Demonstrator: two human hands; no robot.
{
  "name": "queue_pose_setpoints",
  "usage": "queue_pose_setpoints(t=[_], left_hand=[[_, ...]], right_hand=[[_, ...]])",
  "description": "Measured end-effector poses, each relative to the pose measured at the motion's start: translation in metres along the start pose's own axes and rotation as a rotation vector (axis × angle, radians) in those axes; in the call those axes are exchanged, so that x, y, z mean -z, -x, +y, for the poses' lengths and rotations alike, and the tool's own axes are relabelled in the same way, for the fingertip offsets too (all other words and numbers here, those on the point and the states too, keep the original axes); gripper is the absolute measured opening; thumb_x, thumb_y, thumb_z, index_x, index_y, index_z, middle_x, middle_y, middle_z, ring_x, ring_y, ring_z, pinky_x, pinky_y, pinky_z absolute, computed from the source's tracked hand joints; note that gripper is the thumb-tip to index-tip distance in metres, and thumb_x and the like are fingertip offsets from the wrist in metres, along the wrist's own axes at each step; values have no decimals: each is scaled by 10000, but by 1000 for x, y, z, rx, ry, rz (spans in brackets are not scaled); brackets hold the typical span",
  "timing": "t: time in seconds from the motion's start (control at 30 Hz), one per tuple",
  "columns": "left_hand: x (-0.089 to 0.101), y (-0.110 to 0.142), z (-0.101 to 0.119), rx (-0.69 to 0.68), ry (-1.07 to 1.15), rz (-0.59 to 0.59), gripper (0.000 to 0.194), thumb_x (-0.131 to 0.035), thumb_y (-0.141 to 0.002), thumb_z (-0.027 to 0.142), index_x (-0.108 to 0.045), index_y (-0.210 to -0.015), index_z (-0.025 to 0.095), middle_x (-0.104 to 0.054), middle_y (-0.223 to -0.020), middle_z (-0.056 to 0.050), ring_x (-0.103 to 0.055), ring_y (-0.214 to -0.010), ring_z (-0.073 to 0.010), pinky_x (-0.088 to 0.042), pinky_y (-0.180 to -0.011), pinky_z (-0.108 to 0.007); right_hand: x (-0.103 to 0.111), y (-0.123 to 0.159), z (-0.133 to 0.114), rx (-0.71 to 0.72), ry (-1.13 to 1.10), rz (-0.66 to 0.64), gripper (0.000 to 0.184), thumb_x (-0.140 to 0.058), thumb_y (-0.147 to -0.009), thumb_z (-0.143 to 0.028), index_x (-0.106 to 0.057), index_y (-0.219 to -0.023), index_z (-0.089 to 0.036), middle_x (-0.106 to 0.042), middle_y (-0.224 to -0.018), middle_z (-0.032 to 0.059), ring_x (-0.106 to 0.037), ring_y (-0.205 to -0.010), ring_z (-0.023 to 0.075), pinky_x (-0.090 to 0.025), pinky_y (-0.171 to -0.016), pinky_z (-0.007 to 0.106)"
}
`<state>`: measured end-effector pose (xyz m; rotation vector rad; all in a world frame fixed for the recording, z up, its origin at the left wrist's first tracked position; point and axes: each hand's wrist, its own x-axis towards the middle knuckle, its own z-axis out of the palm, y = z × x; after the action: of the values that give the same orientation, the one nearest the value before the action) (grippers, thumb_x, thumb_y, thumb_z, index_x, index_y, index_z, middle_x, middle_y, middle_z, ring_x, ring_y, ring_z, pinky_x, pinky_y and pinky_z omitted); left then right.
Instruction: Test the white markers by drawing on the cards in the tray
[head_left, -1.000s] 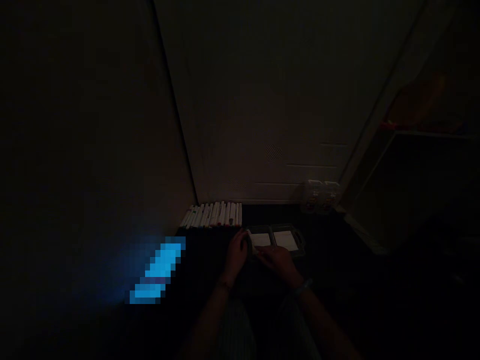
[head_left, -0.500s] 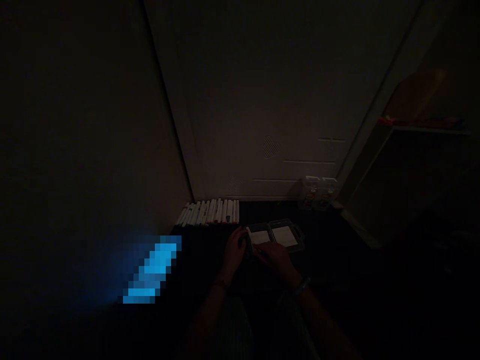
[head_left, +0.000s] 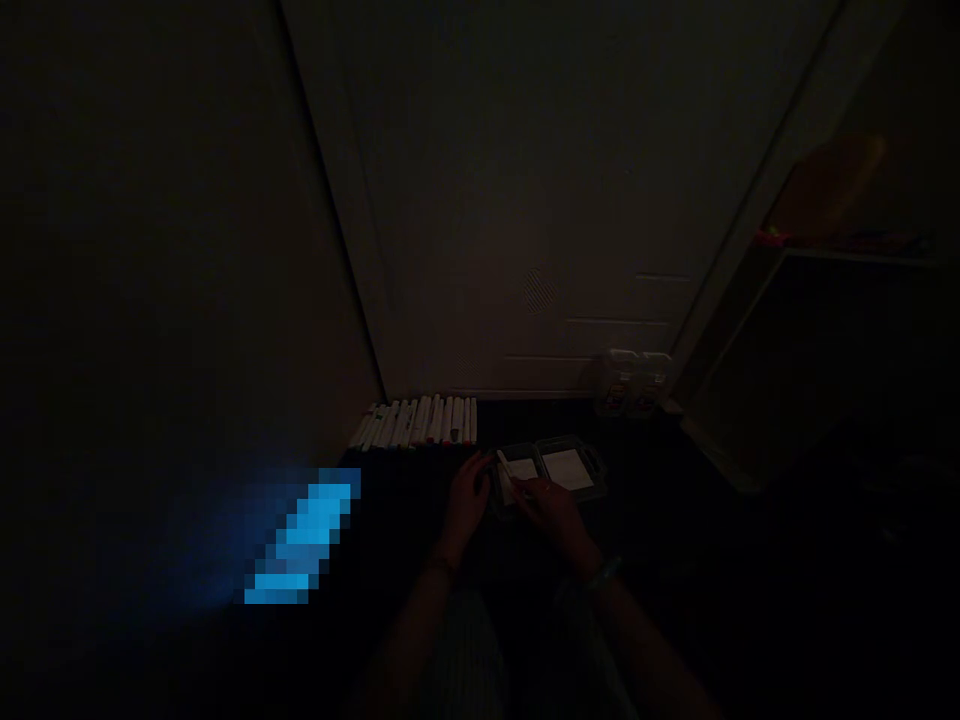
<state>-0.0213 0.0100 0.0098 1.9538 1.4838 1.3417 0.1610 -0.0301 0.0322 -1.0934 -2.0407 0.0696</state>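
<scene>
Head view: through this dark feed I see the right hand (head_left: 551,510) closed on a slim white marker (head_left: 504,463), which slants over the left half of the open case (head_left: 598,465). The left hand (head_left: 469,490) sits at the case's left edge, fingers curled; I can't tell whether it grips anything. A white sheet (head_left: 568,470) lies in the case's right half. Far left I have a row of pens (head_left: 424,420), far right some clear boxes (head_left: 634,385), near left a blurred blue patch (head_left: 315,525).
</scene>
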Motion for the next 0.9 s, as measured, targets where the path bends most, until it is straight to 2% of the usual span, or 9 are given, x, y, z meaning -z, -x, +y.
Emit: queue_pose_setpoints(t=[0.13,0.2,0.43,0.7,0.9], left_hand=[[1,0,-1,-1,29,32,329,-449,-806,196,-564,-1111,241,-547,-1224,-39,-473,-1167,-175,-342,-1033,-390],[0,-1,-2,6,35,39,323,-460,-799,200,-569,-1101,237,-559,-1208,-41,-482,-1157,-179,-347,-1029,-391],[-1,-1,-4,3,46,30,342,-451,-803,191,-556,-1126,229,-555,-1210,-49,-484,-1154,-178,-362,-1018,-387],[1,-2,-1,-12,-32,1,325,-419,-822,172,-597,-1081,255,-511,-1252,-40,-459,-1174,-182,-350,-1027,-396],[1,0,3,-55,-34,7,341,-412,-798,110,-626,-1025,249,-413,-1342,-18,-433,-1197,-176,-341,-1039,-389]], right_hand=[[4,0,4,-123,-82,150,250,-459,-879,-280,-579,-1086,-210,-646,-943,72,-606,-872,185,-488,-776,317],[5,0,4,-127,-93,166,241,-467,-876,-281,-584,-1073,-206,-645,-946,72,-605,-876,185,-487,-775,312],[-6,0,-1,89,1,-95,231,-470,-881,-263,-582,-1070,-192,-647,-930,73,-604,-865,183,-478,-763,293],[-2,-3,-5,167,126,-204,177,-531,-852,-330,-618,-964,-223,-659,-880,44,-595,-842,176,-449,-748,277],[1,-5,-9,175,135,-234,222,-505,-868,-347,-612,-1023,-229,-656,-886,42,-586,-857,163,-430,-768,262]])
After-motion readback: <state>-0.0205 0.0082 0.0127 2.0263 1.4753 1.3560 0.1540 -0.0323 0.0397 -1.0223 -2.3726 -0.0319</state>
